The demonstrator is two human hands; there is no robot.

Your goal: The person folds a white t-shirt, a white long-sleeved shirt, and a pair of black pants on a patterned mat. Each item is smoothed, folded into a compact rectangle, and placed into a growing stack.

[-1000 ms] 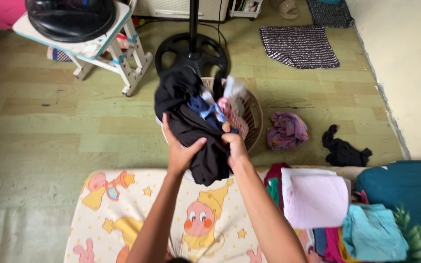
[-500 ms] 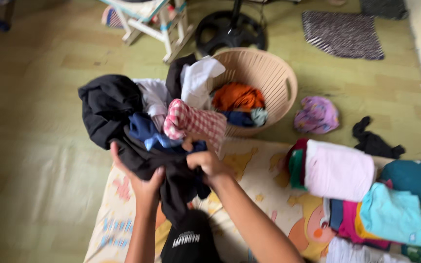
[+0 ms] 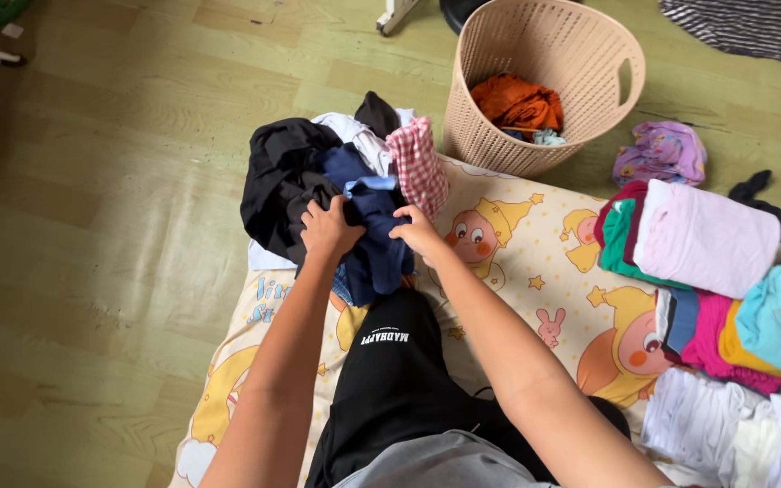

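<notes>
My left hand (image 3: 327, 228) and my right hand (image 3: 418, 232) both grip a bundle of unfolded clothes (image 3: 336, 181) at the far left end of a cartoon-print mat (image 3: 535, 271). The bundle holds black, dark blue, white and red-checked garments. It rests on the mat's edge and the floor. A black garment with white lettering (image 3: 395, 361) lies on the mat under my arms.
A beige laundry basket (image 3: 544, 81) with orange clothes inside stands just beyond the mat. Folded stacks (image 3: 707, 244) in pink, green and teal line the mat's right side. A purple garment (image 3: 662, 154) and a black one (image 3: 757, 190) lie on the wooden floor. A striped rug (image 3: 752, 27) sits top right.
The bundle has come out of the basket, swung left and come down onto the mat's left end. Both hands kept hold of it. The camera view tilted lower.
</notes>
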